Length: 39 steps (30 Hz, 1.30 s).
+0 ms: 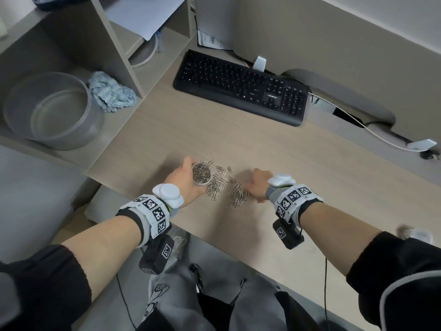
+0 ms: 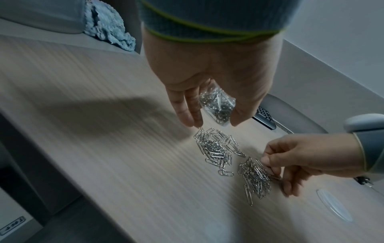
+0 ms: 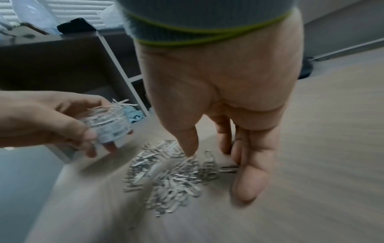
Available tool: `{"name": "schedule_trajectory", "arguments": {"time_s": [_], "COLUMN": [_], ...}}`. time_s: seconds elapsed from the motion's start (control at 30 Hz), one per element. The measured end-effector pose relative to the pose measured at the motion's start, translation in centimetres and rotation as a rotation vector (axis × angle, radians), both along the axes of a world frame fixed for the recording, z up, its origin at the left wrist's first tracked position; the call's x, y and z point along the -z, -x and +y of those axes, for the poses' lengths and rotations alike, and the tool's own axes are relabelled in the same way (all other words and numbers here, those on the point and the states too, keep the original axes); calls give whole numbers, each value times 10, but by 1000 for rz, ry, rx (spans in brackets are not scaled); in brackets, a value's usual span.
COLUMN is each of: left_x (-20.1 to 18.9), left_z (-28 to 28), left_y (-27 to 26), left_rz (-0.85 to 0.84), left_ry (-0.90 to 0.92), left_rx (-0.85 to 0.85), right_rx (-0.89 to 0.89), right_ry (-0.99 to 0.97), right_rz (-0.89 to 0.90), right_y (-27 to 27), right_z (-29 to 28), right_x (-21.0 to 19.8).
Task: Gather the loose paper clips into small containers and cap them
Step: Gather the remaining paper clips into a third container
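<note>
A small clear container, full of paper clips to its rim and without a cap, is gripped in my left hand just above the desk. The right wrist view shows the container with clips sticking out of its top. Loose paper clips lie in two heaps on the desk, right of the container. My right hand is at the right heap, thumb and curled fingers pinching clips at its edge. A clear round lid lies on the desk beyond the right hand.
A black keyboard lies at the back of the desk. A grey basin and a blue cloth sit on the lower left shelf. A white cable runs at the right. A blurred small object lies by my right elbow.
</note>
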State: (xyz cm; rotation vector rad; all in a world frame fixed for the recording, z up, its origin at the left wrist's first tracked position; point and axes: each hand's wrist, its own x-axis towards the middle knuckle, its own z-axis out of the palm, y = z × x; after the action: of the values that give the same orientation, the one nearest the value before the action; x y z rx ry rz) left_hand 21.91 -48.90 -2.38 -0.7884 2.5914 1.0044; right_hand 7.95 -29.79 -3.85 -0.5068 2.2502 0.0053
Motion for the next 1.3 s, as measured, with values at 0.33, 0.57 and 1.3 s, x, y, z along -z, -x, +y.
{"name": "schedule_trajectory", "arguments": {"time_s": [0.33,0.57,1.3], "left_x": [4,6,-6], "left_z": [-1,0,27], "left_y": [-1,-4,15], "left_rz": [-18,-13,22], "left_ry": [-39,-42,-1], "left_rx": [21,25,93], "right_rx": [-329,-367,-21], "right_ry": [37,160,557], "right_rz": [124,73,-111], "right_y": [-39,-37,-17], "right_z": [-18,-14,-56], "right_x": [24,22,-77]}}
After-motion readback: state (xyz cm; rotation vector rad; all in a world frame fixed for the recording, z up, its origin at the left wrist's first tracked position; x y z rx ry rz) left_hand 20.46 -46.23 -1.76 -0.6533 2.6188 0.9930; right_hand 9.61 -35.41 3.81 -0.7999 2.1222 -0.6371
